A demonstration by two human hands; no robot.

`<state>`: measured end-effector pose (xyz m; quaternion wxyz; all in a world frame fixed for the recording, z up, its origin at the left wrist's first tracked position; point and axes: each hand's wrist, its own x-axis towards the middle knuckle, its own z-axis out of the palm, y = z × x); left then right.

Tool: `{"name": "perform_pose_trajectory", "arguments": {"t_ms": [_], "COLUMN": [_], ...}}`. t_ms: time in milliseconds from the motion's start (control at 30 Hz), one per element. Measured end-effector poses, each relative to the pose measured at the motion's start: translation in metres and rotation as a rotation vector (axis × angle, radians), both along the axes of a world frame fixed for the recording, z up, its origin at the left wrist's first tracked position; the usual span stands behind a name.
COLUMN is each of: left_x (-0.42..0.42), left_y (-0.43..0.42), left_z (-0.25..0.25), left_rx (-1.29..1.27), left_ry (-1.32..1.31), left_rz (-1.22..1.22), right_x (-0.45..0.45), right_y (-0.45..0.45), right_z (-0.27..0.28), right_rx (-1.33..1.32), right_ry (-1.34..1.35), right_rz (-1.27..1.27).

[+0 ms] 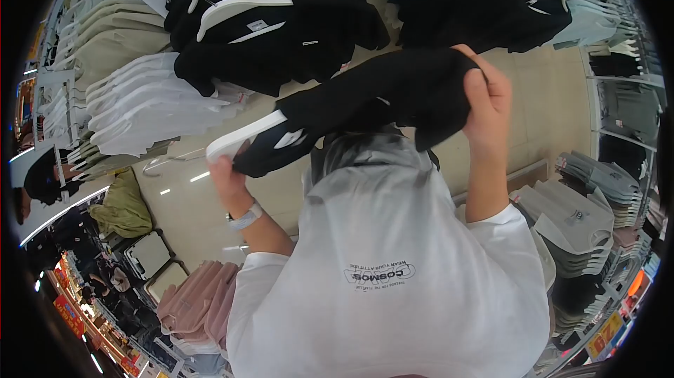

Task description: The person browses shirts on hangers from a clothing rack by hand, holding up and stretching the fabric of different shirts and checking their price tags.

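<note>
A black T-shirt [393, 86] stretches sideways in front of my chest, held between both hands. A white clothes hanger [246, 135] sticks out of its left end, with a pale label showing at the neck. My left hand [226, 176], a band on its wrist, is closed around the hanger's end and the edge of the cloth there. At the other end, my right hand [488, 100] grips the T-shirt with the thumb on top; its other fingers are partly hidden. Just beyond hang similar black T-shirts [274, 55] on white hangers.
White shirts [147, 107] hang at the left, and more black shirts [484, 5] hang at the far right. Pink garments [193, 301] are at lower left, grey garments [572, 213] at right. Tiled floor [540, 97] runs between the racks.
</note>
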<state>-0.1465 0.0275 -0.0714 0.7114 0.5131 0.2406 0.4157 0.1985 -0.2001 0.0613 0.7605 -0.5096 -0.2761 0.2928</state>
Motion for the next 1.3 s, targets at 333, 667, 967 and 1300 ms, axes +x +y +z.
{"name": "perform_pose_trajectory", "arguments": {"t_ms": [333,667,967,1300], "left_x": [-0.002,-0.085,-0.066,-0.054], "left_y": [-0.01,0.033,0.036,0.021], "left_z": [0.03,0.024,0.05,0.062], "left_rx": [0.324,0.155,0.244,0.293], "left_ry": [0.25,-0.01,0.069,0.147], "left_rz": [0.168,0.383,0.436,0.5], "right_x": [0.031,0.046,0.062,0.055], "right_y": [-0.024,-0.029,-0.035,-0.04], "right_z": [-0.013,-0.011,-0.003,0.005], "right_rx": [-0.323,-0.561,-0.519,-0.624], "right_ry": [-0.924,-0.88,-0.852,-0.708], "right_rz": [-0.327,0.156,0.053,0.133]}}
